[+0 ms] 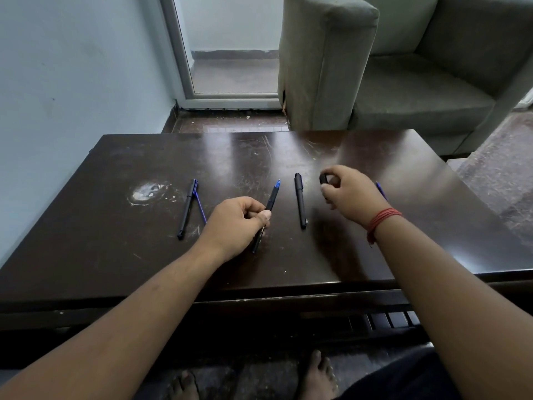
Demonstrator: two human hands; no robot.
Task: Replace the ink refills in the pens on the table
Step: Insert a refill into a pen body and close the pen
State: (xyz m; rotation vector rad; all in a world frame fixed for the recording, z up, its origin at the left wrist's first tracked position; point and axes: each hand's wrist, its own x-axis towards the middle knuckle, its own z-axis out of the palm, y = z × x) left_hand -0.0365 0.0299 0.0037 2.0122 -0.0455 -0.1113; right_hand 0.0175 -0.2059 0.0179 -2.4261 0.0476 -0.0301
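My left hand (237,223) grips a black pen with a blue tip (272,197), uncapped, lying slanted on the dark table (115,255). My right hand (350,192) pinches a small black cap (323,179) just above the table. Between the hands lies a capped black pen (300,202). At the left rests another black pen (186,210) with a thin blue refill (199,206) beside it. Another blue refill (380,189) pokes out behind my right hand, mostly hidden.
The table top is scratched, with a white scuff mark (145,193) at the left. A grey armchair (389,76) stands beyond the far edge, a glass door (227,47) behind. My bare feet (317,376) are under the near edge.
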